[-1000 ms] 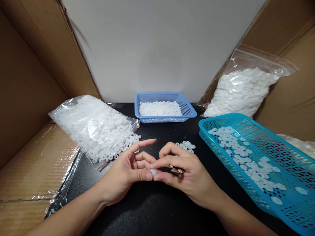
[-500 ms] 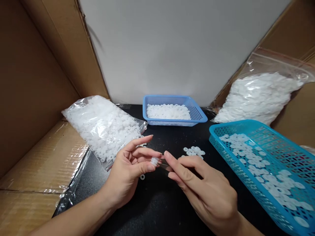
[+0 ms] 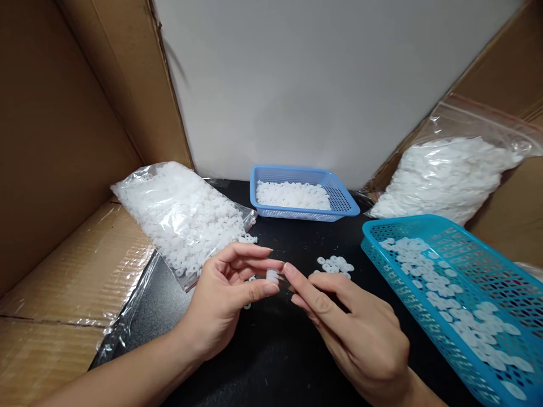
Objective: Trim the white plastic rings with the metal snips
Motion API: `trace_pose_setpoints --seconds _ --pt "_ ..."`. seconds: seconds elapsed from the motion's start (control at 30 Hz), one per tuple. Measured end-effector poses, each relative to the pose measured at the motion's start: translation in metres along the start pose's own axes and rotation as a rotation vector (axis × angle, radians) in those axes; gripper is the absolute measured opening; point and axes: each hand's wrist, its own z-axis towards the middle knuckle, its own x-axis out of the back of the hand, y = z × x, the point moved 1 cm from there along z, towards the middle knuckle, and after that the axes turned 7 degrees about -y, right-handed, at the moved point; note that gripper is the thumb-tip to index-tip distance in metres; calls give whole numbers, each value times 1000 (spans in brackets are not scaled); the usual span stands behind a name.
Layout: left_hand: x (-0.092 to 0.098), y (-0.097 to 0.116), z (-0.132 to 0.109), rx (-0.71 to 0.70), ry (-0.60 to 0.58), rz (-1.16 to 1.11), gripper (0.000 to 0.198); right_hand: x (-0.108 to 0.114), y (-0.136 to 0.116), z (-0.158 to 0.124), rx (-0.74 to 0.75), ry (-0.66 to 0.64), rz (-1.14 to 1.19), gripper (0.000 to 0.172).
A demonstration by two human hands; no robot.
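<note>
My left hand is closed in a pinch, with a small white plastic part held between thumb and fingertips above the black table. My right hand comes in from the right with its fingers pressed together. Its fingertips touch the part, and what they hold, if anything, is hidden. A small heap of white rings lies on the table just beyond my right hand. One loose ring lies under my left fingers.
A clear bag of white parts lies at the left and another bag leans at the right. A blue basket with white rings stands at the back. A teal basket with rings slopes along the right. Cardboard walls enclose the space.
My hands have drawn slightly apart and the part now shows between my left fingertips. The view has shifted left and a little down.
</note>
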Motion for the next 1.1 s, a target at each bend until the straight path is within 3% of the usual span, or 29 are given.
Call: trace_pose_setpoints --seconds 0.37,0.67,1.0,1.1 --pt "-1 -2 -1 14 -40 2 34 3 2 -1 20 -57 3 50" --pt "0 1 -2 49 -44 22 37 6 7 -6 50 -92 -41 37" --pt "0 1 -3 68 -28 77 42 9 9 -7 81 -130 -117 50" --pt "0 1 -3 72 -44 77 44 9 8 -5 70 -138 -107 47"
